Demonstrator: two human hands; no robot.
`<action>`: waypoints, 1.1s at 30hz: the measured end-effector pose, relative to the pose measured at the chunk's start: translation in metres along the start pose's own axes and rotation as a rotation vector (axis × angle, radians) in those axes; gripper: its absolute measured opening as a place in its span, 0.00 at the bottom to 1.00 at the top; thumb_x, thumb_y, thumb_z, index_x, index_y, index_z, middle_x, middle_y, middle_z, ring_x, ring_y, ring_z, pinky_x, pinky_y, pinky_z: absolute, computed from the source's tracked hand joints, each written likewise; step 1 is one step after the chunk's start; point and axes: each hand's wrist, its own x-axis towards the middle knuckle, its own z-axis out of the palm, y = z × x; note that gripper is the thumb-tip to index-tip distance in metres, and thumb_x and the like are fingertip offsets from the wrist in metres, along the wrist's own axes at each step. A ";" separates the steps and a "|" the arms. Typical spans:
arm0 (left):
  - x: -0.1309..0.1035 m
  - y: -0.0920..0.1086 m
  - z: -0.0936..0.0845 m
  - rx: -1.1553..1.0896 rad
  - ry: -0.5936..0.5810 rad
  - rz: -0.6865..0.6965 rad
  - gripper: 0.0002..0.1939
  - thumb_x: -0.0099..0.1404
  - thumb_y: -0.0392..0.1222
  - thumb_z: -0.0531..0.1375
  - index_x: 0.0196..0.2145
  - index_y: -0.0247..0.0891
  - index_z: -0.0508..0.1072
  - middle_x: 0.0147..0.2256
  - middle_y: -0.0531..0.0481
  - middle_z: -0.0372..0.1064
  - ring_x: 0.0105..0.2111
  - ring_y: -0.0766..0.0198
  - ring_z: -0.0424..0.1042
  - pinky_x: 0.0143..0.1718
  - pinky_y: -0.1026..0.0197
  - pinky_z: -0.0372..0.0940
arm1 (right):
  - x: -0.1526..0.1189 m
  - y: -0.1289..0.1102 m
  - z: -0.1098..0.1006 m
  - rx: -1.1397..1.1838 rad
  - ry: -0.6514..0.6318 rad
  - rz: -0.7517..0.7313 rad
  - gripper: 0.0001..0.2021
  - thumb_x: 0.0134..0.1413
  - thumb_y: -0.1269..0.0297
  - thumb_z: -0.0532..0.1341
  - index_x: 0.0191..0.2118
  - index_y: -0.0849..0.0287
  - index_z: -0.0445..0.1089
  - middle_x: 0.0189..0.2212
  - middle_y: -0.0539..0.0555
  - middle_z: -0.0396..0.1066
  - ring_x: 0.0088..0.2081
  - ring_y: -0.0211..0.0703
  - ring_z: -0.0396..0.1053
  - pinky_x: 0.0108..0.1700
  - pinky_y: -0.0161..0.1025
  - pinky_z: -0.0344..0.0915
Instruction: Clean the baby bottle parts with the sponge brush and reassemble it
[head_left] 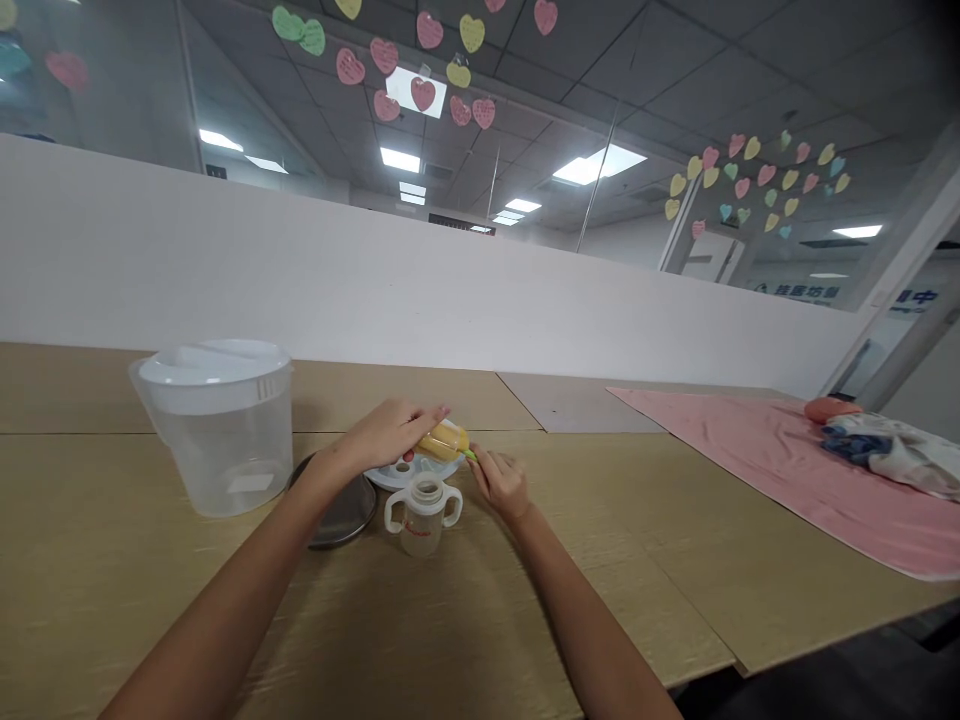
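My left hand [394, 432] is wrapped over a yellow bottle-shaped object [445, 442], which is tilted with its narrow end to the right. A thin bright green piece [470, 455] sticks out of that end, and my right hand [504, 482] pinches it. The exact kind of the yellow object cannot be made out. Just below both hands, a clear baby bottle [421, 530] with two white handles and an uncapped neck stands upright on the table. Behind it lies a white plate-like piece with holes [384, 478], partly hidden by my left hand and the yellow object.
A large clear pitcher [232, 450] with a white lid stands at the left. A dark metal dish [345, 515] sits partly under my left forearm. At right, a pink cloth [757, 450] carries a crumpled pale and blue fabric [885, 448]. A white partition [375, 290] rises behind the table.
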 end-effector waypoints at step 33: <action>0.010 -0.016 -0.005 -0.193 -0.009 0.012 0.26 0.59 0.58 0.52 0.48 0.40 0.66 0.41 0.45 0.71 0.29 0.60 0.72 0.26 0.62 0.65 | 0.005 0.000 0.006 0.042 -0.084 0.146 0.15 0.63 0.65 0.47 0.38 0.64 0.70 0.24 0.54 0.73 0.21 0.32 0.66 0.25 0.30 0.54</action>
